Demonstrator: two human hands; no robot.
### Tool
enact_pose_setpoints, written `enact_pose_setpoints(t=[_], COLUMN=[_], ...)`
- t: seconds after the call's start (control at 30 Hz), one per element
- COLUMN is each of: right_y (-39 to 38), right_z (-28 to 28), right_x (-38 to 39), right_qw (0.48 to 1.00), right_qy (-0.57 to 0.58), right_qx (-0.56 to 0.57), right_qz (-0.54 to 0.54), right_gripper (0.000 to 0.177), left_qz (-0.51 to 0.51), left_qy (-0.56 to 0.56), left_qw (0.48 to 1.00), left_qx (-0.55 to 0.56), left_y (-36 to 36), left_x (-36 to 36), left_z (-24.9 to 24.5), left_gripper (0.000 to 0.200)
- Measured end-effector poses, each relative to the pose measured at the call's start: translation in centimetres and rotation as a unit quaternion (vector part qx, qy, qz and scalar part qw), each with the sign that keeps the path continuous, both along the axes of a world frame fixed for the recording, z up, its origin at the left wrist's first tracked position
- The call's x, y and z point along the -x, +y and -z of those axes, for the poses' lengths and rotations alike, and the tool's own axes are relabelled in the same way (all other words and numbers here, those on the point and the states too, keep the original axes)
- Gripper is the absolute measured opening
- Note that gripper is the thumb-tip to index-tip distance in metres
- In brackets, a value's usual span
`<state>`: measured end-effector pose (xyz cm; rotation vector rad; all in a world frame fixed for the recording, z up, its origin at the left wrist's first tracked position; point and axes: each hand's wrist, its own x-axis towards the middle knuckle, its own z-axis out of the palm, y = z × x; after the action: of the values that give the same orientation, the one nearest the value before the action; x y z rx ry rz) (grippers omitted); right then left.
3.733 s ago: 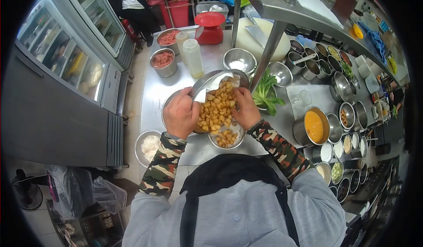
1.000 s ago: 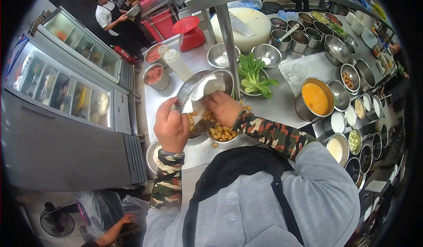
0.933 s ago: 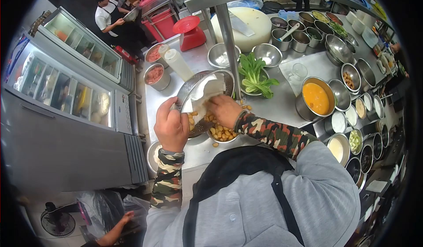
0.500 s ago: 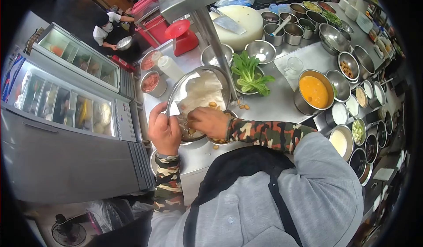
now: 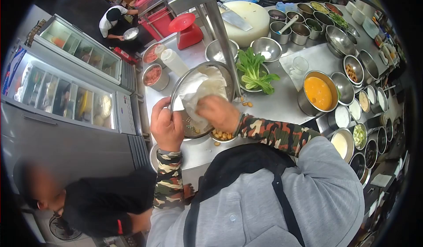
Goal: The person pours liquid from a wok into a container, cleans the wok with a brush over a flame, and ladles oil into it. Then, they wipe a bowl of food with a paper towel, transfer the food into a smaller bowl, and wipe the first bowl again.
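My left hand (image 5: 168, 126) is closed round the near-left rim of a tilted metal colander (image 5: 228, 76), whose holes show at the bottom. White paper (image 5: 199, 80) lines the colander. Inside it, my right hand (image 5: 218, 113) is slightly blurred, its fingers curled against the bunched paper and partly hidden. Below the colander's right side stands a bowl of small golden-brown pieces (image 5: 222, 135), partly covered by my wrist. A few loose pieces (image 5: 247, 104) lie on the steel counter.
Leafy greens (image 5: 255, 71) in a bowl and a pot of orange liquid (image 5: 318, 93) stand to the right. A shelf post (image 5: 222, 40) rises beyond the colander. Minced meat (image 5: 153, 75) and a red scale (image 5: 187, 33) are at the left. A person in black (image 5: 101, 200) is close at lower left.
The paper is more bunched and raised near my right hand, which has moved up from the colander's bottom. Most pieces there no longer show. A person in black has come in at lower left.
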<state>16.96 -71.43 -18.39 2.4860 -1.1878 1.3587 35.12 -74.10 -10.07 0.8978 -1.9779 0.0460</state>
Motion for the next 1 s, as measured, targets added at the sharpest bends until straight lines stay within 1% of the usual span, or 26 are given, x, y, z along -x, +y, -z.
enact_pose_setpoints(t=[0.03, 0.1, 0.13, 0.17, 0.23, 0.27, 0.33, 0.37, 0.4, 0.5, 0.53, 0.57, 0.6, 0.63, 0.7, 0.73, 0.77, 0.8, 0.83, 0.9, 0.93, 0.97, 1.0], right_y=[-0.4, -0.4, -0.3, -0.3, -0.3, -0.5, -1.6, -1.8, -0.9, -2.5, -2.4, -2.1, -1.7, -1.2, -1.5, -1.3, -1.2, -1.6, -1.7, -0.7, -0.4, -0.5, -0.6], right_z=[-0.2, -2.1, -2.9, -3.0, -3.1, -3.2, -3.5, -4.1, -5.7, -2.9, -2.2, -2.8, -3.3, -3.6, -3.3, -3.2, -3.2, -2.2, -1.2, -0.9, -0.7, -0.2, 0.6], right_x=[0.3, 0.8, 1.0, 1.0, 0.7, 0.7, 0.7, 0.6, 1.0, 0.8, 1.4, 1.5, 1.5, 1.4, 1.9, 2.3, 2.9, 3.1, 3.5, 3.2, 2.7, 2.8, 3.1], right_qw=[1.000, 0.986, 0.982, 0.981, 0.962, 0.961, 0.969, 0.970, 0.961, 0.967, 0.957, 0.959, 0.928, 0.887, 0.883, 0.926, 0.958, 0.981, 0.982, 0.989, 0.985, 0.984, 0.979], right_qy=[0.000, -0.131, -0.162, -0.162, -0.144, -0.144, -0.192, -0.214, -0.236, -0.229, -0.227, -0.225, -0.313, -0.400, -0.416, -0.331, -0.240, -0.171, -0.170, 0.009, 0.015, 0.014, 0.064], right_qx=[-0.001, -0.003, -0.015, -0.015, -0.214, -0.216, -0.139, -0.101, -0.136, -0.113, -0.179, -0.175, -0.196, -0.219, -0.208, -0.179, -0.144, -0.048, -0.047, -0.112, -0.117, -0.118, -0.158], right_qz=[-0.003, 0.102, 0.101, 0.102, 0.092, 0.093, 0.072, 0.059, 0.049, 0.019, -0.004, -0.006, -0.040, -0.074, -0.056, 0.006, 0.068, 0.074, 0.072, 0.099, 0.129, 0.130, 0.114], right_gripper=[0.032, 0.035, 0.048, 0.048, 0.048, 0.048, 0.038, 0.033, 0.031, 0.034, 0.034, 0.034, 0.035, 0.035, 0.037, 0.039, 0.041, 0.045, 0.045, 0.047, 0.044, 0.044, 0.041], left_qz=[-0.003, -0.004, -0.004, 0.001, 0.008, 0.013, 0.016, 0.001, -0.014, -0.010, -0.012, -0.013, -0.014, -0.016, -0.024, -0.020, -0.016, -0.016, -0.015, -0.015, -0.005, 0.005, 0.006], left_qy=[0.000, -0.012, -0.013, -0.016, -0.018, -0.021, -0.023, -0.026, -0.030, -0.019, -0.018, -0.016, -0.015, -0.015, -0.023, -0.030, -0.035, -0.032, -0.030, -0.030, -0.029, -0.028, -0.029], left_qw=[1.000, 0.999, 0.999, 1.000, 1.000, 1.000, 1.000, 1.000, 0.999, 1.000, 1.000, 1.000, 1.000, 1.000, 0.999, 0.999, 0.999, 0.999, 0.999, 0.999, 0.999, 0.999, 0.999], left_qx=[-0.001, -0.029, -0.029, -0.025, -0.023, -0.016, -0.007, -0.014, -0.024, -0.002, -0.018, -0.014, -0.008, -0.006, -0.002, 0.002, 0.008, 0.011, 0.022, 0.030, 0.028, 0.026, 0.026], left_y=[0.1, 0.2, 0.2, 0.2, 0.4, 0.5, 0.5, 0.6, 0.8, 0.6, 0.9, 0.8, 0.8, 1.0, 1.0, 1.1, 1.0, 0.8, 0.7, 0.9, 1.1, 1.1, 1.1], left_x=[-0.1, -0.1, 0.0, 0.2, 0.5, 0.6, 0.7, 0.5, 0.4, -0.1, -0.1, -0.1, -0.2, -0.4, -0.5, -0.4, -0.4, -0.3, -0.2, 0.0, 0.2, 0.4, 0.4], left_z=[0.0, 0.0, 0.0, -0.1, -0.2, -0.3, -0.5, -0.6, -0.5, 0.0, -0.3, -0.4, -0.4, -0.3, -0.3, -0.3, -0.4, -0.4, -0.2, -0.2, -0.3, -0.4, -0.6], left_gripper=[0.013, 0.006, 0.006, 0.005, 0.005, 0.004, 0.004, 0.005, 0.005, 0.008, 0.009, 0.009, 0.010, 0.010, 0.012, 0.013, 0.014, 0.014, 0.014, 0.015, 0.016, 0.017, 0.017])
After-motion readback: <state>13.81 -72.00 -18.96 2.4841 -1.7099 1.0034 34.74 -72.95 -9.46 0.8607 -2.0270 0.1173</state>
